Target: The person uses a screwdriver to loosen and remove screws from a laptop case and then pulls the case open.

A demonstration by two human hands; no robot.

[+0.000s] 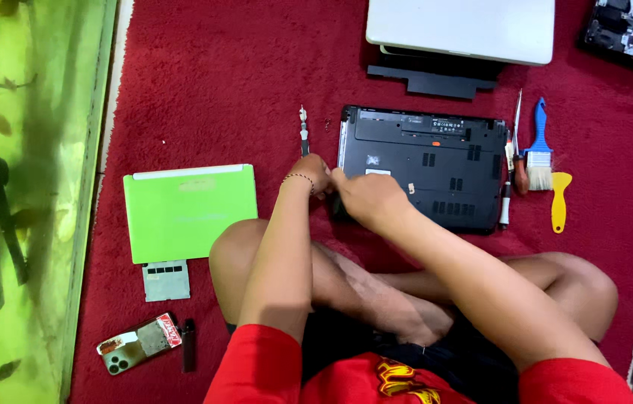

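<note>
Sitting cross-legged on the red carpet [241, 82], the person had the black laptop [428, 168] flipped base-up right in front of the knees, its underside within easy reach of both arms. Both hands met at the laptop's near left corner: the left hand [312, 173], with a thin bracelet at the wrist, was curled against that edge, and the right hand [365, 196] lay over the same corner with fingers bent down onto the casing, seemingly steadying it. Whether either pinched a small part there could not be told; the fingertips were hidden. Just left of the laptop lay a slim screwdriver [303, 131], close by the left hand. Along the laptop's right side the tools sat in a row, likely for a quick grab: a brown-handled screwdriver [518, 153], a blue brush [539, 150] and a yellow pry tool [560, 200]. Well left of the laptop rested a green laptop [189, 212] with a grey cover plate [166, 280] below it and a phone [139, 343] further down. Beyond the black laptop, a white device [460, 28] sat over a black battery bar [432, 81].
</note>
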